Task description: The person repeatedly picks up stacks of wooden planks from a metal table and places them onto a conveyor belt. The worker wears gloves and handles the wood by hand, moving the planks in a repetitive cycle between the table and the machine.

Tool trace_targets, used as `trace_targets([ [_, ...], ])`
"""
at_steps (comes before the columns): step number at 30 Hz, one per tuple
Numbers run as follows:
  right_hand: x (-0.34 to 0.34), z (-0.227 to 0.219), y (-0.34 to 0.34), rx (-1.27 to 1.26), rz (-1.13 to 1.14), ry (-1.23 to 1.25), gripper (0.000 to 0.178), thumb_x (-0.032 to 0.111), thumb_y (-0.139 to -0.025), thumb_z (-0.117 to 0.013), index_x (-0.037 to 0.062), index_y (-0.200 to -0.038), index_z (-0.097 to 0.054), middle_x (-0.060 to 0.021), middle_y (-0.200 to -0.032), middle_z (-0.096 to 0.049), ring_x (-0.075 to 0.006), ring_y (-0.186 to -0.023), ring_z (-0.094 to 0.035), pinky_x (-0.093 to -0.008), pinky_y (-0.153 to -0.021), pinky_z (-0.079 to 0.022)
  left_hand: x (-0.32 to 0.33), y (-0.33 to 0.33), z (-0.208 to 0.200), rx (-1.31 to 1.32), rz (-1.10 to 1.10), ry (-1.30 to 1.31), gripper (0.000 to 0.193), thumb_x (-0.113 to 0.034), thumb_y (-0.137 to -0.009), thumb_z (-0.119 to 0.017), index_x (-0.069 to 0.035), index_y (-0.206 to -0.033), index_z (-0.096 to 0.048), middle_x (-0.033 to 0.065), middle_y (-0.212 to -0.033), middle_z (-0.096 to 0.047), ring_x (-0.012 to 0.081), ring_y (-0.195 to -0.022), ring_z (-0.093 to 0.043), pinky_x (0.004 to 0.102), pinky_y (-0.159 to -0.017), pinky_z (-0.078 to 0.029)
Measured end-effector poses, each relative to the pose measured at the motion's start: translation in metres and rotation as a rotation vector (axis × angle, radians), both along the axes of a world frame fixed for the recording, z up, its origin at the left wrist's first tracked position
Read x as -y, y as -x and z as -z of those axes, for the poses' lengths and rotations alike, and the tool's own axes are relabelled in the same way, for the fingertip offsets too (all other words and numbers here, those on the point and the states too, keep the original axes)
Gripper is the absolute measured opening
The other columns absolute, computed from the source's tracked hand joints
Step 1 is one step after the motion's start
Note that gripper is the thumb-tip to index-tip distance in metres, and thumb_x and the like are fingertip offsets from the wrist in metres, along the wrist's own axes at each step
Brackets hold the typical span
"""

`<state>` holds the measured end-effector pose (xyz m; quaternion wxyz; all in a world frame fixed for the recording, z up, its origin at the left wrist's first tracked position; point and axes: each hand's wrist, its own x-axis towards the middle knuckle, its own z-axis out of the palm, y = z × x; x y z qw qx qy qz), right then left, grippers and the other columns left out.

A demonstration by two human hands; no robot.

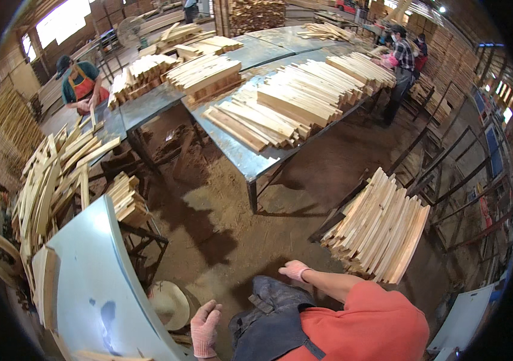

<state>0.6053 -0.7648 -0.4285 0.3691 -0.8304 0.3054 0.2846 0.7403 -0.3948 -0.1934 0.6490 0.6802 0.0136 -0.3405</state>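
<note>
A stack of pale wooden slats (377, 228) leans on a dark metal rack (443, 180) at my right, the nearest thing to my hands. The slats lie side by side, long axes running from lower right up toward upper left, their upper ends pointing at the big counter (238, 153); I judge the slant comes from the sloped rack, which keeps them bundled and easy to lift off.

My right hand (295, 271), in a pink knit glove, hangs just beside the stack's lower left corner, fingers loosely curled and holding nothing; I cannot tell whether it touches the wood. My left hand (205, 328), gloved the same, is spread open and empty above the sawdust floor (220, 216), near a straw hat (169, 304).

A curved pale blue sheet (94, 271) sits at my left, with more slats (58, 174) heaped loosely behind it. On the counter, neat rows of cut boards (292, 105) lie crosswise, presumably sorted by length.

Farther off, a person in an orange apron (79, 84) bends over wood at the left, and another in a checked shirt (401, 57) stands at the counter's far end.
</note>
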Motion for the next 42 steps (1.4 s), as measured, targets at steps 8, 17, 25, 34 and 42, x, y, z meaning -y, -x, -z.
trace_targets([
  [8, 0.05, 0.053, 0.026, -0.044, -0.142, 0.183, 0.026, 0.027, -0.1, -0.055, 0.0095, -0.111, -0.071, -0.0242, -0.105, -0.074, -0.0454, -0.11, -0.071, -0.0535, -0.092, -0.057, 0.086, -0.117, -0.035, 0.06, 0.154, -0.065, 0.051, -0.023, -0.099, -0.075, 0.007, -0.139, -0.068, 0.0134, -0.132, -0.075, 0.0195, -0.12, -0.069, 0.0329, -0.106, -0.053],
  [17, 0.063, 0.046, -0.101, -0.242, 0.949, -0.579, 0.024, 0.018, -0.094, -0.065, 0.0143, -0.075, -0.051, -0.0023, -0.061, -0.046, -0.0213, -0.046, -0.045, -0.0376, -0.044, -0.036, 0.115, -0.229, 0.038, -0.005, 0.332, -0.23, 0.069, -0.044, -0.102, -0.073, 0.002, -0.152, -0.059, 0.0161, -0.148, -0.068, 0.0243, -0.133, -0.065, 0.0356, -0.114, -0.049],
  [25, 0.157, 0.047, -0.259, -0.229, 0.653, -0.367, 0.022, 0.021, -0.098, -0.063, 0.015, -0.079, -0.052, -0.005, -0.065, -0.051, -0.0247, -0.049, -0.047, -0.0403, -0.046, -0.038, 0.147, -0.384, 0.058, 0.225, 0.389, -0.439, 0.072, -0.057, -0.099, -0.062, -0.003, -0.148, -0.063, 0.0217, -0.15, -0.065, 0.0371, -0.141, -0.059, 0.0424, -0.118, -0.046],
  [34, 0.215, 0.025, -0.489, -0.164, 0.712, -0.674, 0.023, 0.021, -0.099, -0.06, 0.0174, -0.08, -0.048, -0.0022, -0.067, -0.047, -0.0202, -0.05, -0.043, -0.0357, -0.043, -0.034, 0.189, -0.514, 0.006, 0.233, 0.215, -0.408, 0.073, -0.052, -0.095, -0.062, -0.004, -0.151, -0.06, 0.023, -0.145, -0.067, 0.037, -0.138, -0.062, 0.0416, -0.116, -0.048],
  [42, 0.213, 0.004, -0.678, 0.027, -0.36, -0.445, 0.015, 0.021, -0.098, -0.063, 0.0074, -0.093, -0.064, -0.013, -0.075, -0.065, -0.0311, -0.062, -0.061, -0.0469, -0.057, -0.049, 0.17, -0.535, -0.007, 0.156, -0.128, -0.575, 0.068, -0.051, -0.099, -0.061, 0.001, -0.144, -0.066, 0.0229, -0.145, -0.067, 0.0366, -0.132, -0.065, 0.0426, -0.114, -0.049],
])
